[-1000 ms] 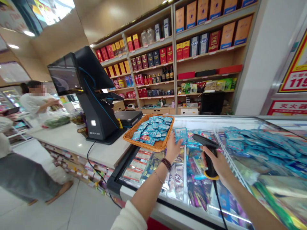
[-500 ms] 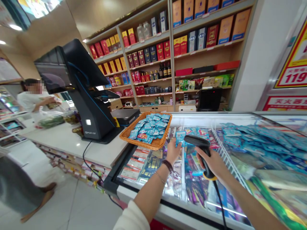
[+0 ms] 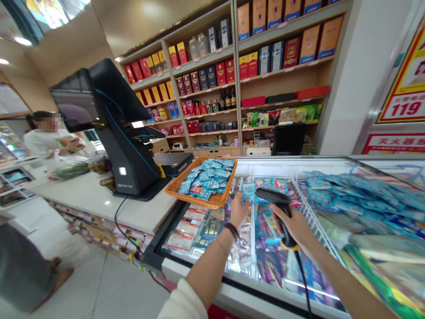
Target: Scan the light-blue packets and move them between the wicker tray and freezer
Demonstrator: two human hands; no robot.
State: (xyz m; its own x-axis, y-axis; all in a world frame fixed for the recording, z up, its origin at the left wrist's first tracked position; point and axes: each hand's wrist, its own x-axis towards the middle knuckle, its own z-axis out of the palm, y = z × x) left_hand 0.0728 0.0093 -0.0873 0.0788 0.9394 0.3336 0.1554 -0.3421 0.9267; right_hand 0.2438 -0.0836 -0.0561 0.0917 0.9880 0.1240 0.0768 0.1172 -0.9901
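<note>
My left hand [image 3: 239, 210] pinches a small blue packet [image 3: 249, 191] and holds it up over the glass-topped freezer, its printed code facing me. In my right hand [image 3: 292, 223] is a black barcode scanner [image 3: 272, 196], fingers wrapped round its handle, with its head close to the packet's right side. A cable hangs down from the scanner. Left of my hands, a wicker basket [image 3: 172, 189] full of similar blue packets [image 3: 208, 177] sits at the freezer's corner. More blue packets [image 3: 361, 195] lie heaped on the right.
A black checkout terminal [image 3: 129, 155] stands on the white counter [image 3: 139, 217] at left, with a bagged bunch of greens [image 3: 73, 169] behind it. The freezer [image 3: 199, 274] spans the front. A person [image 3: 46, 137] stands beyond the counter; another person's skirt [image 3: 20, 266] shows lower left. Boxed shelves [image 3: 237, 79] line the back.
My hands hold almost the same pose, packet and scanner still close together. At lower left the skirted person has shifted slightly left. The view has moved a little.
</note>
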